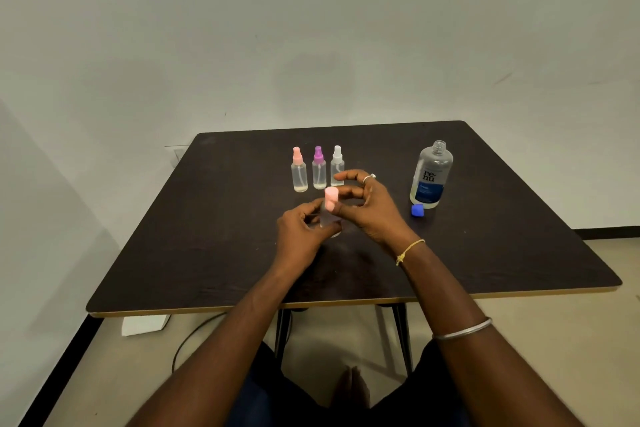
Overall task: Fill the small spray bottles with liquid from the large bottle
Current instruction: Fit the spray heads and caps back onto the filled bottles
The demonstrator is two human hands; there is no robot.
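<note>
Reckoning three clear plastic spray bottles [319, 172] behind already filled, I have left fingers [310, 208] clamped round the fourth clear bottle [325, 217], right fingers [350, 191] pinching its pink cap [330, 198], probably closing.

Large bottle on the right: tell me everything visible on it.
The large bottle is clear plastic with a blue and white label reading renu. It stands upright on the right part of the dark table, with its threaded neck open. A blue cap lies by its base; contact is unclear. Nothing grips it. The liquid level is hard to tell.
</note>
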